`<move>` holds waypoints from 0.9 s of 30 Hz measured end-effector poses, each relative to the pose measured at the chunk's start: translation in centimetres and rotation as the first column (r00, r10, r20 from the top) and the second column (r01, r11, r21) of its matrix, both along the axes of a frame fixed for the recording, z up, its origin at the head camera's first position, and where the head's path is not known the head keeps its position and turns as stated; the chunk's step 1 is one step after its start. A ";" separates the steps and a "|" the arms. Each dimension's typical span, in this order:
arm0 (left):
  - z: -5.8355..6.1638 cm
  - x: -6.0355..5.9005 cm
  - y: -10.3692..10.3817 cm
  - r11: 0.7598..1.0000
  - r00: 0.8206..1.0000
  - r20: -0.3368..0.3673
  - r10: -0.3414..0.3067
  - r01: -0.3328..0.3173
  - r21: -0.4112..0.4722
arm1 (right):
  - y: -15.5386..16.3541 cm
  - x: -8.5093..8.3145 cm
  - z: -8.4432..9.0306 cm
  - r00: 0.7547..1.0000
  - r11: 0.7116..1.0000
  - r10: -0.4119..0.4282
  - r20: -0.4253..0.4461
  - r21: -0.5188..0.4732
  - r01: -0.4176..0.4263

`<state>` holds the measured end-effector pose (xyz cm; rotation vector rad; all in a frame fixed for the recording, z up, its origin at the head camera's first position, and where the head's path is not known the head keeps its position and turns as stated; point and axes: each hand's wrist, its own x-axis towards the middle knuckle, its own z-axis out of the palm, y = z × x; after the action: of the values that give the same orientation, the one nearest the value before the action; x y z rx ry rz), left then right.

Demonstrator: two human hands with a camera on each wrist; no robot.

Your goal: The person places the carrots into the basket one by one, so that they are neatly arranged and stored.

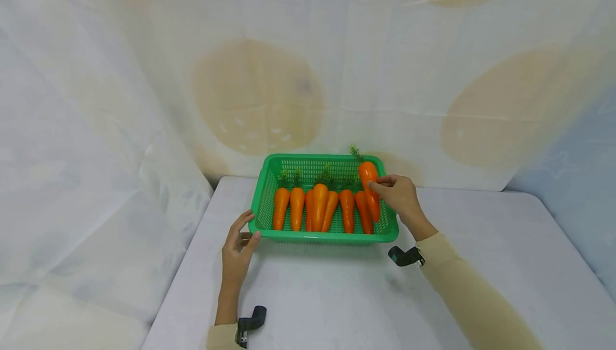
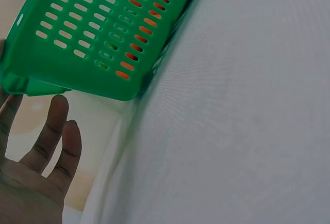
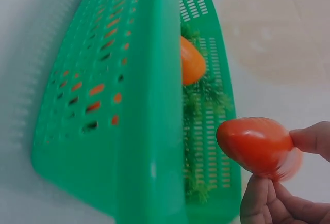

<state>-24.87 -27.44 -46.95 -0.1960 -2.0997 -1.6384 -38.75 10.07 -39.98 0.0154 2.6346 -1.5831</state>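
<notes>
A green plastic basket [image 1: 320, 238] with slotted walls sits on the white table, with several orange carrots [image 1: 297, 208] lying side by side in it, leafy tops toward the far wall. My right hand [image 1: 397, 192] pinches another carrot [image 1: 368, 173] between thumb and fingers over the basket's right end. That carrot [image 3: 258, 144] is held above the rim in the right wrist view, its leafy end hidden there. At the near left corner, my left hand [image 1: 237, 246] holds the rim between thumb and forefinger. Its other fingers [image 2: 49, 126] are spread apart, below the rim in the left wrist view.
The white-covered table [image 1: 317, 296] extends in front of the basket and to its right. A pale curtain [image 1: 366, 72] with tan round patches hangs close behind the basket. More white cloth [image 1: 86, 179] hangs beside the table's left edge.
</notes>
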 end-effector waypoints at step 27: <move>0.1 0.2 0.0 1.000 1.000 0.002 0.000 0.000 -0.003 | -5.5 -0.3 -3.3 0.998 0.995 -0.023 0.054 0.093 0.018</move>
<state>-24.70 -27.46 -46.89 -0.1950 -2.1037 -1.6363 -39.01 4.60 -43.33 0.0900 2.6714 -1.4427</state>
